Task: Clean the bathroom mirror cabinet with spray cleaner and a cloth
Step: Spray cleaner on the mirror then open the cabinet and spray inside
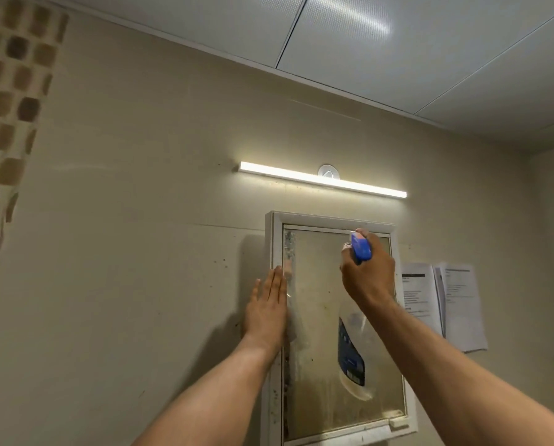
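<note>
Your right hand [367, 272] curls round neck of spray bottle [352, 355], blue trigger head poking above knuckles near mirror's top edge. Bottle body hangs below that hand, in front of glass. Your left hand [266, 305] is flat, fingers straight and together, laid against left frame of mirror cabinet [276, 239], holding nothing. Glass is grimy, with dark specks beside left hand. Lit light bar [322, 180] above both hands. Papers [446, 300] on wall right of right hand.

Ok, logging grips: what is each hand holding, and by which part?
The right hand grips the spray bottle at its neck, just below the blue trigger head. The left hand holds nothing; it rests flat on the cabinet frame.
</note>
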`<action>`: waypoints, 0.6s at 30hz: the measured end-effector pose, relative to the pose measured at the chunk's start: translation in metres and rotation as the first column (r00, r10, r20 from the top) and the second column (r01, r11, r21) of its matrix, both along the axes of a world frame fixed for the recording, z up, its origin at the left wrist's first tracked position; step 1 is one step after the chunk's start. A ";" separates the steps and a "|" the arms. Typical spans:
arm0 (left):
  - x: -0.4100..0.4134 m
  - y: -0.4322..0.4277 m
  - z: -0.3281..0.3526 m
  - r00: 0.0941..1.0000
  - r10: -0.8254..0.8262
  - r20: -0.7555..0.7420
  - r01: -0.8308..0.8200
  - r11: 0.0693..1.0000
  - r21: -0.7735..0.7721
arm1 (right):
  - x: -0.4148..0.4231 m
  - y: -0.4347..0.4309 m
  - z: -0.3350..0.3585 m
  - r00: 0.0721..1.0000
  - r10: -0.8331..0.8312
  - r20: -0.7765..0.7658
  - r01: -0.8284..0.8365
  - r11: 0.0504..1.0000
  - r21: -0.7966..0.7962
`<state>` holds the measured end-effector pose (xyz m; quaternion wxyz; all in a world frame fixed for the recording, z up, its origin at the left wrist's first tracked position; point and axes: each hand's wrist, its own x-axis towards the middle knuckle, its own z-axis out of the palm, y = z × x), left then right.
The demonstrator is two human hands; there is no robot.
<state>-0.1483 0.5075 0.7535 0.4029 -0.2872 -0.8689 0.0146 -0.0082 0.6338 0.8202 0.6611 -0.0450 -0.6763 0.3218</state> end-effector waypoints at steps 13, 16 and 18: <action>-0.007 0.009 -0.008 1.000 -0.004 -0.022 0.004 1.000 0.005 | 0.026 0.063 -0.020 0.973 -0.226 0.034 0.228 0.972 -0.062; -0.006 0.008 -0.010 1.000 0.001 -0.017 -0.001 1.000 0.014 | 0.032 0.068 -0.020 0.964 -0.266 0.025 0.267 0.960 -0.088; -0.006 0.007 -0.012 1.000 0.004 -0.006 -0.004 1.000 0.025 | 0.033 0.070 -0.017 0.960 -0.281 0.008 0.280 0.951 -0.130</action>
